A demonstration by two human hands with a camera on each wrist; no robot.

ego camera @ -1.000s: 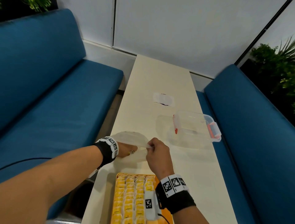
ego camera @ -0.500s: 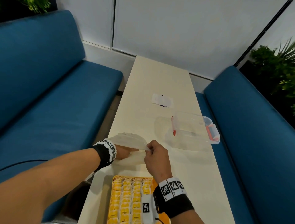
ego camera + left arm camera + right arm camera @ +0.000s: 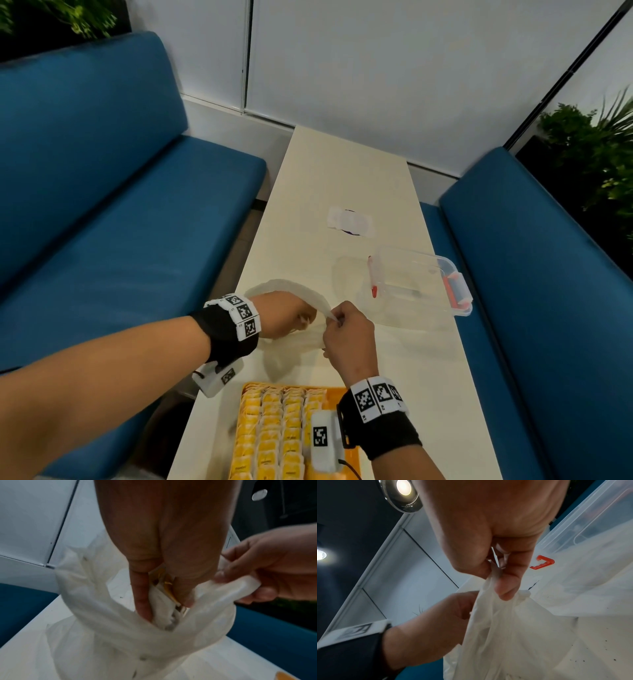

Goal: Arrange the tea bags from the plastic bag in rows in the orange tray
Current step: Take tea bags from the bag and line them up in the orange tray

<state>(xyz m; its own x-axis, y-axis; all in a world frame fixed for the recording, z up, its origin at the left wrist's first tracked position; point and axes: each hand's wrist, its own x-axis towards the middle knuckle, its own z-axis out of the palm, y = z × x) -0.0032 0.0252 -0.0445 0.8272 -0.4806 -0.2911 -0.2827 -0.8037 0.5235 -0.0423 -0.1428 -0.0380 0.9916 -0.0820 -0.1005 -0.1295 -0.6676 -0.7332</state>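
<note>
The left hand's [image 3: 286, 313] fingertips are sunk in the bag [image 3: 301, 337], so the head view hides what they pinch; the left wrist view shows only a blurred yellow-and-white bundle [image 3: 167, 596] there, count unclear. The tray [image 3: 349, 445] runs off the bottom edge, its right rows covered by the right wrist camera [image 3: 323, 440].

dim indoor light, blurry wrist views
</note>
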